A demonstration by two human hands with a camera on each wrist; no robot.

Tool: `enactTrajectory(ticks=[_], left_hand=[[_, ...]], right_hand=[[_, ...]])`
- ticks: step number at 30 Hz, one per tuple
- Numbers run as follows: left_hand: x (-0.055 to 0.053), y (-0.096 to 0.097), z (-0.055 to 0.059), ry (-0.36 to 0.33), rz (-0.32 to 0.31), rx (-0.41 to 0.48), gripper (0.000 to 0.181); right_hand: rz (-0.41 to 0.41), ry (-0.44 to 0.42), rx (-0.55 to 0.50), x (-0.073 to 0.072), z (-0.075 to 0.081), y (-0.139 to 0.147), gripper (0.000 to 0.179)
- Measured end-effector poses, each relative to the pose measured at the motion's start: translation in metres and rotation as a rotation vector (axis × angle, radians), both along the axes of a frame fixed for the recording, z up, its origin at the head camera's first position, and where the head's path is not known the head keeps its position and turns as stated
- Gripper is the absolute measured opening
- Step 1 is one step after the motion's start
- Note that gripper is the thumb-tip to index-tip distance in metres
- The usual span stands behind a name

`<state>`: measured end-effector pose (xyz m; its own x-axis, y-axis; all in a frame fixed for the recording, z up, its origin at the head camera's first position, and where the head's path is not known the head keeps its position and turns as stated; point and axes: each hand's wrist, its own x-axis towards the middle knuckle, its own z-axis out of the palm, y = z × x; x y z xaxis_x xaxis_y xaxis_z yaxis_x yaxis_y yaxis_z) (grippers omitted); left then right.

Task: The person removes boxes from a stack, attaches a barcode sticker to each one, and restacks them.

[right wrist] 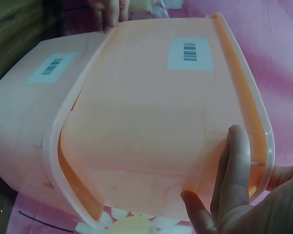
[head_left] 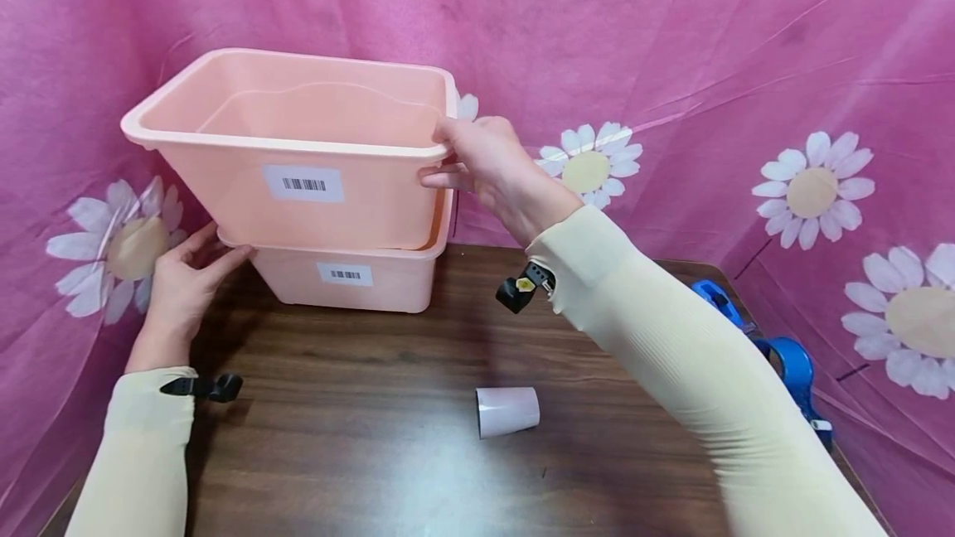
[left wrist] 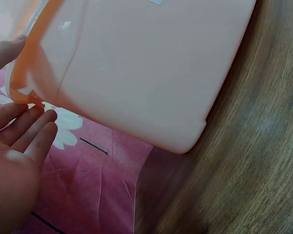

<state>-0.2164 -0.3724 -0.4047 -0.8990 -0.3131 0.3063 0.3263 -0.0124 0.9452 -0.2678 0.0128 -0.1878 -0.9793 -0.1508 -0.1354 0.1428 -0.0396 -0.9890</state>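
Two pale pink plastic bins with barcode labels stand one in the other at the back left of the table. My right hand (head_left: 500, 168) grips the upper bin (head_left: 358, 189) by the right front corner of its rim, thumb on top and fingers below. That bin sits high, its lower part inside the lower bin (head_left: 395, 284). At the left end, my left hand (head_left: 186, 284) holds the lower bin's rim. In the left wrist view, its thumb is over the rim and the fingertips (left wrist: 49, 129) are under it. The upper bin's interior shows bare walls; its floor is hidden.
A pale cup (head_left: 508, 412) lies on its side on the brown wooden table (head_left: 336, 429). Along the right edge are a blue tape dispenser (head_left: 794, 371) and another blue item (head_left: 718, 302). Pink cloth (head_left: 671, 40) with daisies hangs close behind the bins.
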Motion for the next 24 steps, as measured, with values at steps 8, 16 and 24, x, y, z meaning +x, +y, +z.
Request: enactTrajectory(ticks=[8, 16, 24], left_hand=[[-0.004, -0.005, 0.008, -0.008, -0.016, -0.008, 0.072], [-0.008, -0.007, 0.007, 0.004, -0.038, 0.015, 0.068], [-0.010, -0.005, 0.008, -0.002, -0.033, 0.008, 0.069]], right_hand=[[-0.035, -0.004, -0.037, -0.005, 0.000, -0.004, 0.005], [-0.034, 0.009, -0.030, -0.007, -0.012, -0.002, 0.009], [-0.020, -0.025, -0.041, -0.011, -0.027, -0.006, 0.016]])
